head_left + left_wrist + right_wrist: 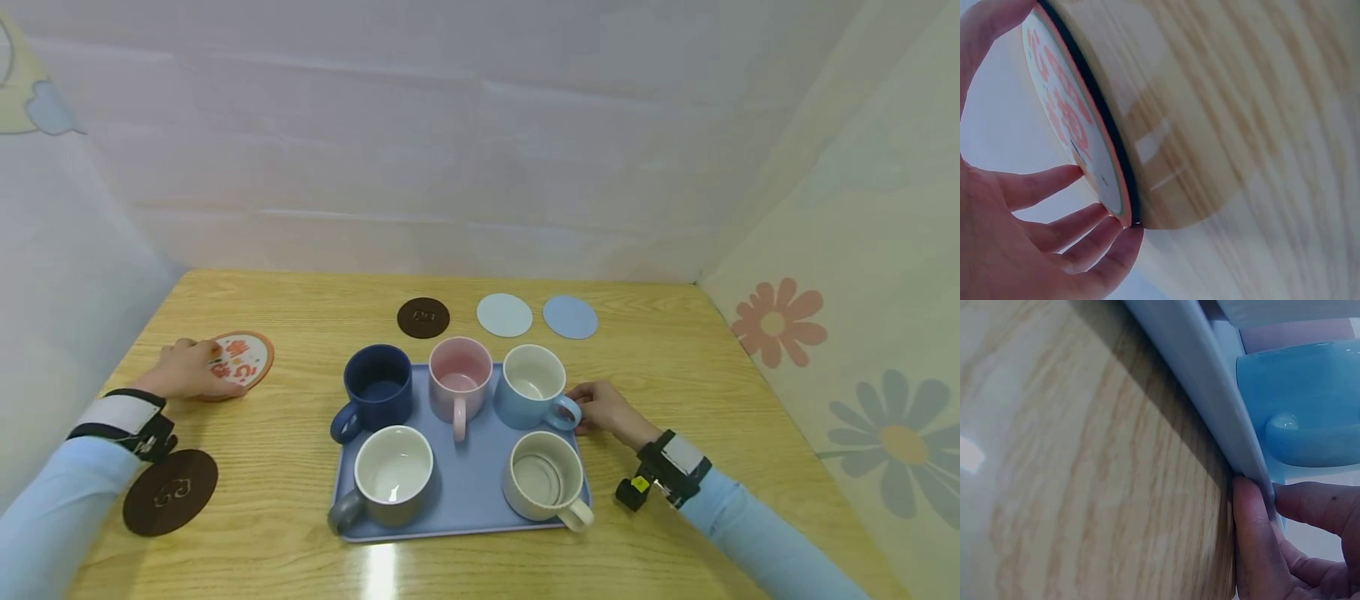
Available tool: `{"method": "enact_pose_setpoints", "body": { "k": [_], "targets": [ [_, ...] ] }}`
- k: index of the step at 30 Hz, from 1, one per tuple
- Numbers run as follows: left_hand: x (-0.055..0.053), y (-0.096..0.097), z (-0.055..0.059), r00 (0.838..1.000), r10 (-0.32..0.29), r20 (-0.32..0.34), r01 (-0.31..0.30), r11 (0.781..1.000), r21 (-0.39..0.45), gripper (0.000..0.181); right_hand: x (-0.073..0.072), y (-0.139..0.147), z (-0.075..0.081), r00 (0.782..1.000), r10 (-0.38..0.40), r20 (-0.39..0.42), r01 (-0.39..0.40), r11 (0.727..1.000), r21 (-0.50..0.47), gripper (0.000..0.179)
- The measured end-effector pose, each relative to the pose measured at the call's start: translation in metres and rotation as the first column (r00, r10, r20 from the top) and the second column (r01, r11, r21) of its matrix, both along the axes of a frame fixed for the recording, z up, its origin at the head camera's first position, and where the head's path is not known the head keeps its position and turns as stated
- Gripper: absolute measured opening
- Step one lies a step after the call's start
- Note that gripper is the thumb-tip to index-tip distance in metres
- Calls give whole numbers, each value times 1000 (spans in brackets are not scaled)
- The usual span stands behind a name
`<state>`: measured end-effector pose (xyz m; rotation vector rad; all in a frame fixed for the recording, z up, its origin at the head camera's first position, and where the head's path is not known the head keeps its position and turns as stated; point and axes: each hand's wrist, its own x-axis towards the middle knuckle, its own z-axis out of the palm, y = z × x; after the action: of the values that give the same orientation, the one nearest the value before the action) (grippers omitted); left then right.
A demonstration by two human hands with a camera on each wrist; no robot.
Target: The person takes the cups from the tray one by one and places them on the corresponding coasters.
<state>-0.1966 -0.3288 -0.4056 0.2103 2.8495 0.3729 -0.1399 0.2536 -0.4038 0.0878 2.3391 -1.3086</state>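
My left hand (189, 369) holds a round coaster (249, 358) by its edges at the left of the table. The coaster has an orange rim and a white top with red printing; in the left wrist view its dark underside edge tilts up beside the wood. My right hand (606, 410) pinches the right rim of a blue-lavender tray (468, 492), thumb and finger on either side of it in the right wrist view. Next to those fingers stands a light blue mug (522, 400). A navy mug (386, 400), pink mug (450, 400), grey mug (397, 500) and cream mug (528, 500) share the tray.
A dark brown coaster (171, 493) lies below my left wrist. Behind the tray lie another dark brown coaster (423, 317), a pale white-blue coaster (505, 315) and a light blue coaster (570, 317). Pale curtains (450, 167) surround the wooden table (277, 517).
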Motion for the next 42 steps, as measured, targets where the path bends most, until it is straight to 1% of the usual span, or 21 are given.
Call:
{"method": "enact_pose_setpoints", "body": {
  "k": [9, 12, 16, 23, 29, 36, 42],
  "targets": [
    [-2, 10, 0, 1000, -23, -20, 23, 999, 31, 93, 1, 0, 1, 1000, 6, -3, -6, 1000, 0, 29],
    [-4, 13, 1, 999, -22, -31, 22, 999, 22, 94, 1, 0, 2, 1000, 6, 0, -6, 1000, -1, 29],
    [-7, 17, 0, 999, -10, -39, 11, 1000, 10, 95, 1, -1, 2, 1000, 2, -1, -2, 1000, -1, 29],
    [-12, 22, -3, 1000, 9, -26, -9, 1000, 12, 95, 1, -1, 1, 1000, 0, 2, 0, 1000, -3, 30],
    [-13, 30, -2, 999, 32, -25, -31, 999, 33, 95, 1, 0, 3, 1000, 2, 5, -2, 1000, -15, 31],
    [-17, 40, -5, 997, 68, -24, -66, 996, 60, 98, 1, 1, 2, 1000, 7, 5, -7, 1000, -19, 31],
    [-20, 50, -5, 997, 81, -19, -80, 994, 81, 98, 0, 1, 1, 1000, 3, 2, -3, 1000, -17, 30]
  ]
}}
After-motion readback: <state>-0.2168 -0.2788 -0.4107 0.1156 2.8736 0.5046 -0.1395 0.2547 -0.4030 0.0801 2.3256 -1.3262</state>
